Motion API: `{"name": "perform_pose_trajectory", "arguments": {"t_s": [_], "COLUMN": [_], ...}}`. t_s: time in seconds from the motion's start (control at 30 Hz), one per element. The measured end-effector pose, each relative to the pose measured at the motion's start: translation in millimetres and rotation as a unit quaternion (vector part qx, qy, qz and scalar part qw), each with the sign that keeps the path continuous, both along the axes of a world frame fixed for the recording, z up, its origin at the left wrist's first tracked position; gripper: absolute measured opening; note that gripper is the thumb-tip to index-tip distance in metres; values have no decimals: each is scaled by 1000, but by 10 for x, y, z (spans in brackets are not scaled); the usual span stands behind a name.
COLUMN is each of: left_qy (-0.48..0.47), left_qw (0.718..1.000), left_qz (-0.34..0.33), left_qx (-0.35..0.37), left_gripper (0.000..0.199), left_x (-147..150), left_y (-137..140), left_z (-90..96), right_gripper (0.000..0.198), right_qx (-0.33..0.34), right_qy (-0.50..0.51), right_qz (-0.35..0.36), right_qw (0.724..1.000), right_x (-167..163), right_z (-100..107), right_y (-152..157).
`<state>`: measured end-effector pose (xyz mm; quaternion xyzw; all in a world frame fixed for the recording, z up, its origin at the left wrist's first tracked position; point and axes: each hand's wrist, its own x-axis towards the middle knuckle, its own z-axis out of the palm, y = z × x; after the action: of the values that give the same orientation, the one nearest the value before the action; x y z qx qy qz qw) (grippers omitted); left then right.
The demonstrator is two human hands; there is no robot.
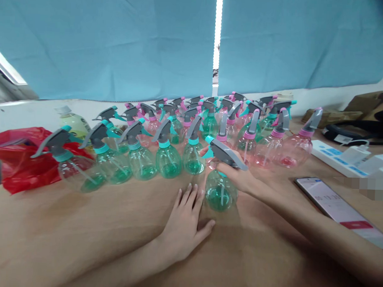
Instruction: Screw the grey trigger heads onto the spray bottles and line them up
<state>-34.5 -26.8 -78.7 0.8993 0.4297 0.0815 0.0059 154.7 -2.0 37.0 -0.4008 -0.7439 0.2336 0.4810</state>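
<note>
My right hand (237, 175) is wrapped round the neck of a clear green spray bottle (220, 194) with a grey and turquoise trigger head. Part of the fingers is hidden behind that head. Flat on the wooden table (138, 229), with fingers stretched out, lies my left hand (185, 223), just left of this bottle. Behind the hands stand several more spray bottles in rows. Green ones, such as the green spray bottle (168, 161), fill the front left. Pink ones, such as the pink spray bottle (293, 149), stand at the right.
A red plastic bag (24, 167) and a bottle with a white cap (74, 122) are at the left. To the right lie a phone (336, 207), a white power strip (335, 159) with plugs, and a black coiled object (336, 132). A blue curtain (119, 44) hangs behind.
</note>
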Motion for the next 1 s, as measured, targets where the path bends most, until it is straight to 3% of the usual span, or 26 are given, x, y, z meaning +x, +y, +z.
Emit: {"name": "perform_pose_trajectory", "arguments": {"t_s": [0.27,0.57,0.8,1.0], "left_qy": [-4,23,8,19], "left_qw": [1000,1000,1000,1000], "left_qz": [5,10,7,9], "left_qx": [-6,-19,-18,-21], "left_gripper": [71,72,71,72], "left_x": [1,25,21,13], "left_y": [-3,2,-6,-1], "left_z": [8,48,46,47], "right_gripper": [13,9,11,11], "right_qx": [-3,15,61,68], "right_qy": [11,10,-78,-87], "right_qz": [9,-4,-70,-53], "right_qw": [1000,1000,993,992], "right_x": [29,-32,110,219], "right_z": [42,-177,-64,-119], "right_y": [-48,212,-108,-152]}}
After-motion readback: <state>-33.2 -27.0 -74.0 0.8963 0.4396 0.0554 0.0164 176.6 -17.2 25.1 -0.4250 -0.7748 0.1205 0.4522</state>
